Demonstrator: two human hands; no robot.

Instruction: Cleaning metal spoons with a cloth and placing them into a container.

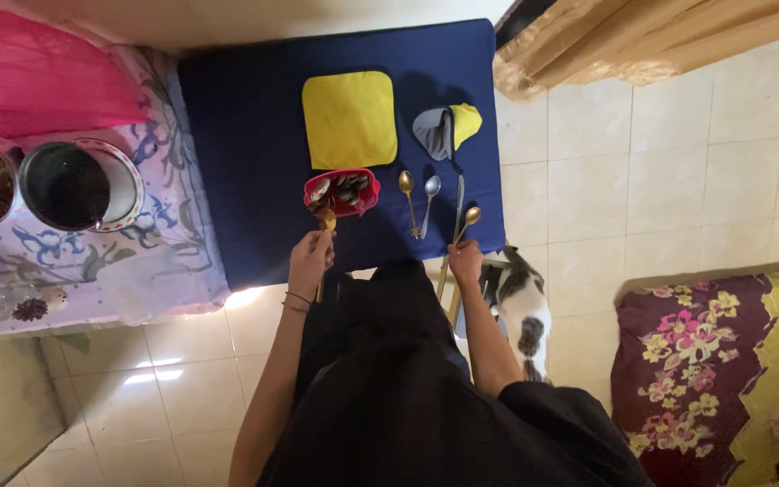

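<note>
Landmark for all places: the red tray (pixel 343 193), sitting near the front middle of the blue-covered tabletop (pixel 245 135).

Left hand (pixel 310 261) sat just in front of the tray, toward the person. Its fingers were closed round the handle of a gold spoon (pixel 326 219), bowl pointing at the tray's near rim, touching or almost touching it; cannot tell which. The grip low on the handle looked suited to reaching the bowl into the tray without the hand crossing over it.

Right hand (pixel 465 262) was to the right of the tray, at the tabletop's front edge. Fingers were clamped on a second gold spoon (pixel 471 216), with what seemed to be a knife (pixel 458 206) lying close alongside; whether the hand also held the knife was not clear.

The tray held small dark and pale pieces, too small to identify.

Between the tray and the right hand lay a gold spoon (pixel 407 187) and a silver spoon (pixel 431 189), side by side, bowls away from the person, apparently set out in a row for easy picking.

Behind the tray lay a flat yellow cloth (pixel 350 119); right of that, a folded grey-and-yellow cloth (pixel 445 129).

Well left of the tray, on a flowered cover, stood a dark pot (pixel 65 185). A cat (pixel 520 302) sat on the tiled floor by the person's right arm.
</note>
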